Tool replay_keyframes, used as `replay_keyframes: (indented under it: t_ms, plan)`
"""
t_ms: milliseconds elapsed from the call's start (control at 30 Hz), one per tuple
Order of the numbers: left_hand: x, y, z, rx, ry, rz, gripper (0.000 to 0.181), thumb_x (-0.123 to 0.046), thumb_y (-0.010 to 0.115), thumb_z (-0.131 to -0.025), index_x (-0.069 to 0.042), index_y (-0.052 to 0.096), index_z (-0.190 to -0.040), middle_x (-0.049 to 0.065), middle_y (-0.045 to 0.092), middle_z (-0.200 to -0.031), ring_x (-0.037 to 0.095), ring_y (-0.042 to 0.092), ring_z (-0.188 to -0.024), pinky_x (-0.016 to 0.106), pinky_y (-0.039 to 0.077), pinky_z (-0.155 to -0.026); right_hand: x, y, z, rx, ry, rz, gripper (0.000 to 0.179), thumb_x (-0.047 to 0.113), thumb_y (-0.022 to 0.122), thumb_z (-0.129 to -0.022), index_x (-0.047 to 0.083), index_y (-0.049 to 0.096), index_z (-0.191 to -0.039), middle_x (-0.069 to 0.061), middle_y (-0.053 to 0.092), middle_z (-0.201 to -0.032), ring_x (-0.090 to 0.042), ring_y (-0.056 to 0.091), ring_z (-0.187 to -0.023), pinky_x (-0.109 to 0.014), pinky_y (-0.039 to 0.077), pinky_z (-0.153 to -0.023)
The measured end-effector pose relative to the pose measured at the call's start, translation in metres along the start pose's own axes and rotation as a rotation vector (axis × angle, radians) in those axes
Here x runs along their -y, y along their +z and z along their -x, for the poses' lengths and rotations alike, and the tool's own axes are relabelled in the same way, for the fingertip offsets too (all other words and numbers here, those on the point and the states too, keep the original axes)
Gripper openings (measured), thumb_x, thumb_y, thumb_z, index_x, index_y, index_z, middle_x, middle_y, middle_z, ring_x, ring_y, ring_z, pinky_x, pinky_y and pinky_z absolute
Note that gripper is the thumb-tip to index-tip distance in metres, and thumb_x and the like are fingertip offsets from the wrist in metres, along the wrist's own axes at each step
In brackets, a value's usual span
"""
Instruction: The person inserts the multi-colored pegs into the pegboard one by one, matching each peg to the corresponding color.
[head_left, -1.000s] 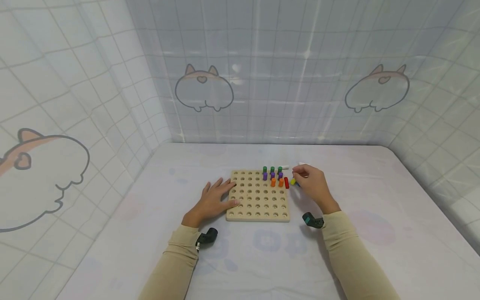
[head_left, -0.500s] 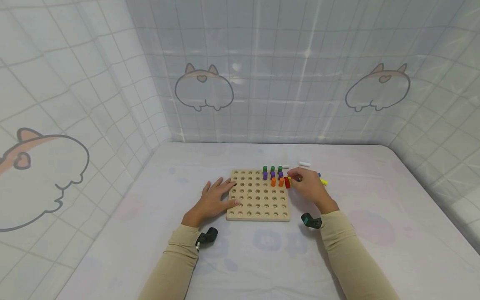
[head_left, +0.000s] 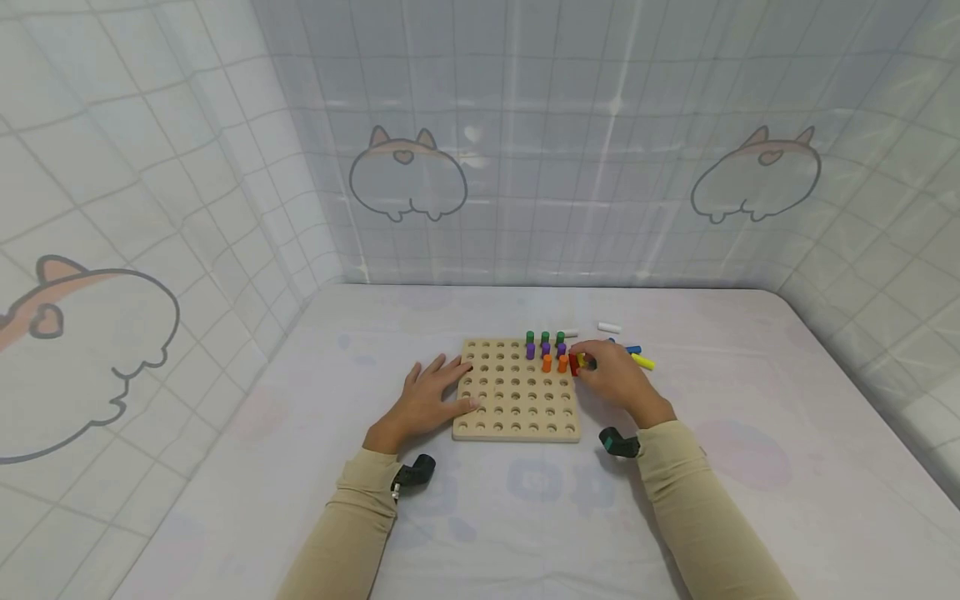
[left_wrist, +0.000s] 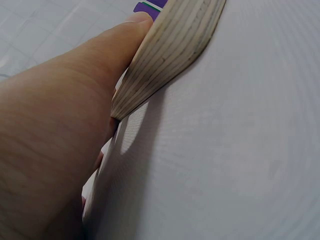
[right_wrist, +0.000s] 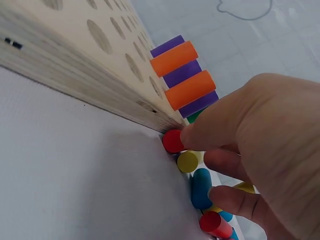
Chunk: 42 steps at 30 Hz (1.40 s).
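Note:
A pale wooden pegboard [head_left: 516, 404] with rows of round holes lies on the table. My left hand [head_left: 427, 402] rests over its left edge, fingers spread and thumb on the top face. At the board's right edge my right hand [head_left: 621, 377] pinches a red peg [right_wrist: 173, 142] lying on the table, thumb at its near end; the index fingertip is hidden in the right wrist view. Orange pegs [head_left: 547, 364], purple pegs [head_left: 530, 352] and green pegs [head_left: 545, 337] stand in the board's far right corner. A yellow peg [right_wrist: 188, 162] lies right beside the red one.
Past the right hand lie a blue peg [head_left: 633, 350] and another yellow peg [head_left: 642, 361]. White pegs [head_left: 609, 327] lie farther back. Under the right fingers show a blue peg [right_wrist: 201, 189] and a second red peg [right_wrist: 215, 223]. A white curtain [head_left: 570, 200] surrounds the table.
My right hand has moved left from the loose pegs to the red peg at the board's edge, uncovering blue, yellow and white pegs behind it. The left hand has stayed put.

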<state>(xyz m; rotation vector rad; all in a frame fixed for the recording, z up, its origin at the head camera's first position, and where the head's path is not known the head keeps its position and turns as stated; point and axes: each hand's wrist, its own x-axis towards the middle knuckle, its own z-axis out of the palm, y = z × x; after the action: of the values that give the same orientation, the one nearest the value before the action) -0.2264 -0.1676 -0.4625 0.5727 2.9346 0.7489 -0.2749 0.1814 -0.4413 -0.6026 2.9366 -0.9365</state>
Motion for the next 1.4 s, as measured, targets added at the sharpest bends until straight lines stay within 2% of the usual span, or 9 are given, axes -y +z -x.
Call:
replay_keyframes:
  t_ms: [167, 400, 733, 933, 1100, 1400]
  plan:
    - [0.001, 0.001, -0.001, 0.007, -0.011, -0.004, 0.079, -0.062, 0.058, -0.094, -0.023, 0.035, -0.158, 0.001, 0.027, -0.163, 0.027, 0.011, -0.153, 0.057, -0.005, -0.119, 0.0, 0.001, -0.001, 0.004, 0.003, 0.053, 0.035, 0.009, 0.071, -0.092, 0.007, 0.069, -0.127, -0.011, 0.068, -0.123, -0.029, 0.06, -0.11, -0.05, 0.048, -0.099]
    - [0.0, 0.0, -0.002, 0.006, 0.002, 0.01, 0.078, -0.059, 0.06, -0.094, -0.02, 0.036, -0.158, 0.004, 0.029, -0.163, 0.03, 0.012, -0.153, 0.06, -0.004, -0.118, 0.001, -0.001, 0.001, -0.001, 0.009, 0.074, 0.03, 0.011, 0.072, -0.092, 0.008, 0.071, -0.122, -0.009, 0.069, -0.117, -0.028, 0.06, -0.105, -0.048, 0.05, -0.095]
    - [-0.003, -0.002, -0.005, -0.001, 0.007, 0.011, 0.077, -0.057, 0.061, -0.094, -0.019, 0.038, -0.157, 0.004, 0.029, -0.162, 0.031, 0.013, -0.152, 0.06, -0.004, -0.118, -0.001, -0.003, 0.007, -0.01, -0.017, 0.016, 0.029, 0.005, 0.07, -0.09, 0.005, 0.072, -0.119, -0.011, 0.069, -0.119, -0.027, 0.063, -0.106, -0.047, 0.053, -0.093]
    - [-0.003, -0.001, -0.006, 0.01, -0.009, 0.003, 0.078, -0.059, 0.06, -0.094, -0.02, 0.037, -0.158, 0.002, 0.028, -0.163, 0.029, 0.012, -0.153, 0.059, -0.004, -0.118, -0.002, -0.005, 0.011, -0.019, -0.021, 0.017, 0.028, 0.008, 0.071, -0.09, 0.005, 0.073, -0.117, -0.007, 0.068, -0.109, -0.022, 0.06, -0.095, -0.04, 0.054, -0.084]
    - [-0.003, -0.001, -0.007, 0.012, -0.023, -0.003, 0.079, -0.061, 0.059, -0.093, -0.021, 0.036, -0.158, 0.001, 0.028, -0.163, 0.028, 0.011, -0.153, 0.058, -0.005, -0.119, -0.006, -0.007, 0.013, -0.015, -0.018, 0.029, 0.029, 0.012, 0.074, -0.088, 0.006, 0.074, -0.117, -0.004, 0.059, -0.095, -0.02, 0.053, -0.086, -0.034, 0.049, -0.073]
    - [-0.002, -0.002, -0.007, 0.014, -0.029, -0.011, 0.082, -0.064, 0.057, -0.093, -0.02, 0.035, -0.158, 0.002, 0.028, -0.163, 0.029, 0.011, -0.153, 0.059, -0.004, -0.119, -0.01, -0.003, 0.009, 0.04, 0.023, -0.014, 0.038, 0.014, 0.075, -0.088, 0.004, 0.07, -0.124, -0.009, 0.054, -0.111, -0.022, 0.055, -0.093, -0.033, 0.051, -0.073]
